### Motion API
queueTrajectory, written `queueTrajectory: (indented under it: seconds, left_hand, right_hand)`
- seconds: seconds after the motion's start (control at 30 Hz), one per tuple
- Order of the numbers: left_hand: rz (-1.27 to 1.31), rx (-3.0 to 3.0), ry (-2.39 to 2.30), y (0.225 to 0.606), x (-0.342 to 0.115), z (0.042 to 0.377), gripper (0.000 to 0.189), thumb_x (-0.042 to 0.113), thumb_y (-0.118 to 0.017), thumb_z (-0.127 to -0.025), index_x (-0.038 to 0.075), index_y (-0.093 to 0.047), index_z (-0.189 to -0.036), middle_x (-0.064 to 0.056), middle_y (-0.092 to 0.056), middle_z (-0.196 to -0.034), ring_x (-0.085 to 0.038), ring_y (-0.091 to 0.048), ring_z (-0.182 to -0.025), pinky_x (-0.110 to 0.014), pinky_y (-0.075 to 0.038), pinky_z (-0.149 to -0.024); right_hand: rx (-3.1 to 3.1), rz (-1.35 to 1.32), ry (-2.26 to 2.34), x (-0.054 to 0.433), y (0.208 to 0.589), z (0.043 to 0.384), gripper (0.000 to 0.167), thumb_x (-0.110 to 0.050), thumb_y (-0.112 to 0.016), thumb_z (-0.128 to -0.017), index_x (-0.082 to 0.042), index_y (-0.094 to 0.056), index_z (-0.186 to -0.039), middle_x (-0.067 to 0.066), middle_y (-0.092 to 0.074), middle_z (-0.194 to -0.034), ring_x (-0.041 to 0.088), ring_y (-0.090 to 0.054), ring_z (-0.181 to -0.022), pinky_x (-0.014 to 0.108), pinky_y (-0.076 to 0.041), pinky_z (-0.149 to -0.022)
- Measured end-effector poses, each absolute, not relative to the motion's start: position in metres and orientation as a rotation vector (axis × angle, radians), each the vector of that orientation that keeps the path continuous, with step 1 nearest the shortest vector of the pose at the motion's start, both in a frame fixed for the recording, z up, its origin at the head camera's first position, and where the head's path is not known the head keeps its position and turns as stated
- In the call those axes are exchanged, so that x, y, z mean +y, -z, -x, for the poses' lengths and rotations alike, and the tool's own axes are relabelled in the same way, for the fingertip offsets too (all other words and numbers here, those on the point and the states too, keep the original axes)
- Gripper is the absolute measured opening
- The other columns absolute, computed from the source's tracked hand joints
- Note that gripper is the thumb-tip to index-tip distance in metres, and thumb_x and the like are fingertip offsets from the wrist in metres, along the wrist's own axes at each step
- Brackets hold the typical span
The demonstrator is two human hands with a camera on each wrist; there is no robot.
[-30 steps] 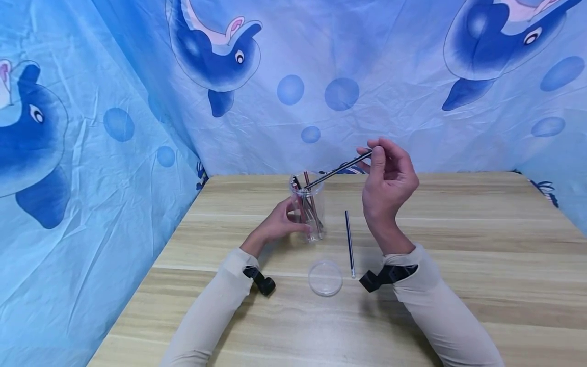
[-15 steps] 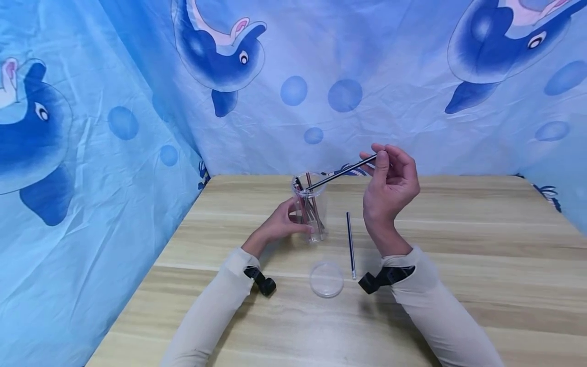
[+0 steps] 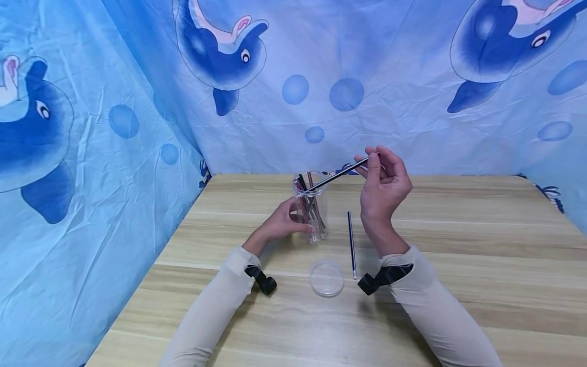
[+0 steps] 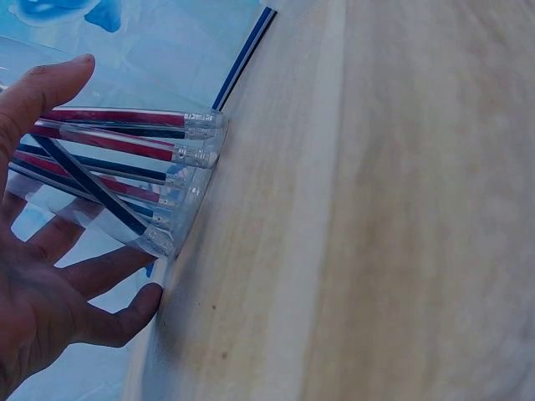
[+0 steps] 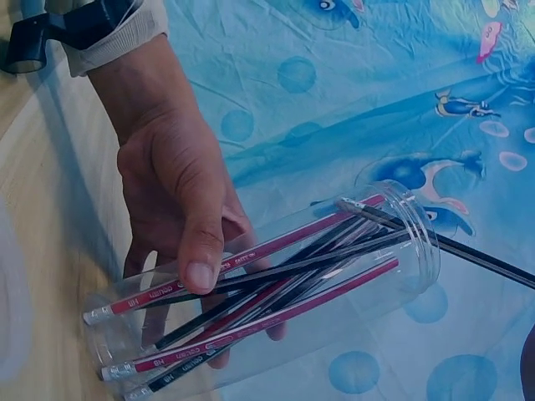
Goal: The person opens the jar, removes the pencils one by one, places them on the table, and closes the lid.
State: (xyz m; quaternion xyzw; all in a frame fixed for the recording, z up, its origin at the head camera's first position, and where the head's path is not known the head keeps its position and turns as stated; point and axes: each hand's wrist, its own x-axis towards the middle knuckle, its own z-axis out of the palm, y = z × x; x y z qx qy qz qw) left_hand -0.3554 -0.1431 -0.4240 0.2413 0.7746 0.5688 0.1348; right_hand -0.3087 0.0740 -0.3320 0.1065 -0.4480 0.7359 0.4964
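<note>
My left hand (image 3: 283,223) grips a clear plastic jar (image 3: 322,209) low on its side, thumb in front. Inside lean several red and dark pencils (image 5: 251,337), eraser ends at the bottom. Between thumb and fingers, my right hand (image 3: 385,186) pinches a dark pencil (image 3: 340,174) near one end. That pencil slants down to the left, and its eraser end is just inside the jar's mouth, as the right wrist view shows. A dark blue pencil (image 3: 351,244) lies on the table to the right of the jar.
A round clear lid (image 3: 327,279) lies on the wooden table (image 3: 458,306) in front of the jar. Blue cloth with dolphin prints (image 3: 394,122) hangs behind the table and at the left.
My right hand has shifted slightly left and down, bringing the pinched pencil's lower end a little further into the jar's mouth. The left hand stays around the jar.
</note>
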Motion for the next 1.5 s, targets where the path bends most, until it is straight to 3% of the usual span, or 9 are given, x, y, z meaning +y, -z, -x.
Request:
queueTrajectory:
  seconds: [0.27,0.57,0.93,1.17,1.5]
  left_hand:
    - [-0.697,2.243,-1.656,0.425,-0.141,0.356,0.087,0.002,-0.086,-0.074,0.017,-0.043,-0.149,-0.010,-0.056,-0.138,-0.032,-0.058,-0.121,-0.041,-0.051,-0.098]
    - [-0.684,2.245,-1.652,0.425,-0.139,0.358,0.089,0.004,-0.086,-0.074,0.017,-0.042,-0.150,-0.011,-0.055,-0.139,-0.033,-0.056,-0.123,-0.044,-0.049,-0.101]
    - [-0.673,2.269,-1.637,0.426,-0.143,0.357,0.091,0.004,-0.087,-0.072,0.020,-0.042,-0.150,-0.007,-0.055,-0.139,-0.031,-0.057,-0.122,-0.043,-0.049,-0.101]
    - [-0.680,2.251,-1.641,0.424,-0.142,0.359,0.092,0.005,-0.087,-0.074,0.021,-0.040,-0.151,-0.008,-0.053,-0.141,-0.032,-0.056,-0.123,-0.044,-0.048,-0.102]
    - [-0.697,2.242,-1.657,0.423,-0.138,0.361,0.084,0.001,-0.084,-0.076,0.012,-0.043,-0.148,-0.012,-0.055,-0.138,-0.033,-0.057,-0.122,-0.043,-0.049,-0.101]
  right_hand:
    - [-1.065,-0.247,-1.919,0.077,0.335,0.312,0.027,0.006,-0.073,-0.086,0.000,-0.068,-0.112,0.025,-0.068,-0.101,0.025,-0.072,-0.081,0.031,-0.061,-0.070]
    - [-1.152,-0.251,-1.911,0.075,0.341,0.313,0.037,0.004,-0.071,-0.089,-0.002,-0.061,-0.125,0.021,-0.065,-0.107,0.026,-0.069,-0.089,0.034,-0.061,-0.071]
    - [-1.193,-0.297,-1.934,0.061,0.348,0.315,0.069,0.018,-0.071,-0.079,-0.008,-0.049,-0.139,0.015,-0.054,-0.108,0.036,-0.063,-0.094,0.037,-0.060,-0.077]
    - [-1.139,-0.329,-1.995,0.060,0.346,0.316,0.072,0.021,-0.065,-0.081,-0.010,-0.045,-0.142,0.018,-0.052,-0.111,0.031,-0.063,-0.093,0.040,-0.061,-0.072]
    - [-1.084,-0.352,-1.979,0.073,0.334,0.316,0.069,0.016,-0.067,-0.084,-0.010,-0.044,-0.143,0.018,-0.056,-0.116,0.037,-0.063,-0.096,0.037,-0.061,-0.071]
